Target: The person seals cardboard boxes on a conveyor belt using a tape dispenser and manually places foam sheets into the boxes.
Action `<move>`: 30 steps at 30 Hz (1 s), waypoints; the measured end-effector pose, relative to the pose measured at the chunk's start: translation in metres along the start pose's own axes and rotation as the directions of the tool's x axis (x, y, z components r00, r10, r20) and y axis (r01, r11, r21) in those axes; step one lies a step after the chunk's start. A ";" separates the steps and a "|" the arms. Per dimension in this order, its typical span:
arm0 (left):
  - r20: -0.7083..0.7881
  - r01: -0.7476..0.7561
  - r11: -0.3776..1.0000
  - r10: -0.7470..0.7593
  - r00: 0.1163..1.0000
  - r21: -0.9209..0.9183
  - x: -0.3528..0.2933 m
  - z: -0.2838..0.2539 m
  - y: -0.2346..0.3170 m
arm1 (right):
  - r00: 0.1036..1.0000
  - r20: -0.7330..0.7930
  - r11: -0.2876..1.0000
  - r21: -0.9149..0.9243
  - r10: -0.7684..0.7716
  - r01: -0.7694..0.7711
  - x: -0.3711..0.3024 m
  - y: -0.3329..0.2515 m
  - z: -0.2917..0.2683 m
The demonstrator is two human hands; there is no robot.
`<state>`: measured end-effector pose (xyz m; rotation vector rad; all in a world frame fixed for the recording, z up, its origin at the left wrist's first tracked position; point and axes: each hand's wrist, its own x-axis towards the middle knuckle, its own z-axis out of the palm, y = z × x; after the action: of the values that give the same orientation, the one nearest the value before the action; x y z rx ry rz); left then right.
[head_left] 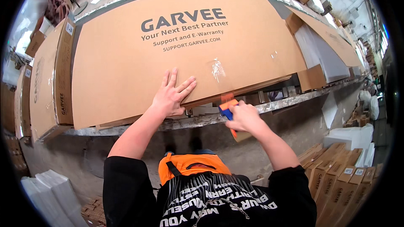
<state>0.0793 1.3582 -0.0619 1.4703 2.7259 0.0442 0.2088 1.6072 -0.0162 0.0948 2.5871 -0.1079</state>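
Right hand [244, 117] mostly hides blue-orange tape dispenser [227, 110].

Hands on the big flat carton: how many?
1. The left hand lies flat on the big flat carton near its front edge. The right hand is off it, at the bench edge, gripping an orange-and-blue tape dispenser.
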 end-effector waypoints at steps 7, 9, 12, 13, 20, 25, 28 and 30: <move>0.015 0.022 0.999 -0.023 1.000 0.036 -0.007 0.002 -0.008 | 0.998 0.046 0.984 -0.178 0.032 -0.023 0.039 -0.061 -0.012; -0.020 0.004 0.999 -0.003 1.000 0.051 -0.002 0.003 -0.007 | 0.997 0.060 0.942 -0.335 0.045 -0.022 0.043 -0.069 0.018; -0.106 -0.052 0.999 0.052 0.993 0.001 -0.019 0.016 -0.019 | 0.980 0.086 0.963 -0.218 0.182 -0.159 0.035 -0.074 0.048; -0.054 -0.017 1.000 0.017 0.998 -0.009 -0.043 0.010 -0.032 | 0.975 0.082 0.977 -0.059 0.207 -0.203 0.023 -0.073 0.051; -0.030 0.177 0.982 -0.175 0.984 0.066 -0.210 0.019 -0.142 | 0.908 -0.417 0.949 0.266 -0.049 0.173 -0.033 -0.180 0.003; -0.167 0.193 0.967 -0.220 0.961 -0.166 -0.207 0.030 -0.143 | 0.929 -0.357 0.982 0.116 -0.097 0.147 0.055 -0.322 -0.114; -0.236 0.161 0.941 -0.236 0.943 -0.299 -0.199 0.029 -0.136 | 0.993 -0.121 1.000 0.010 -0.012 0.014 0.091 -0.347 -0.125; -0.229 0.183 0.930 -0.263 0.937 -0.319 -0.209 0.030 -0.141 | 0.996 0.047 0.997 -0.014 -0.078 0.079 0.083 -0.358 -0.107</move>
<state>0.0773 1.1064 -0.0926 1.1365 2.9107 0.6571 0.0506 1.2652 0.0522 -0.0151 2.5455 -0.1174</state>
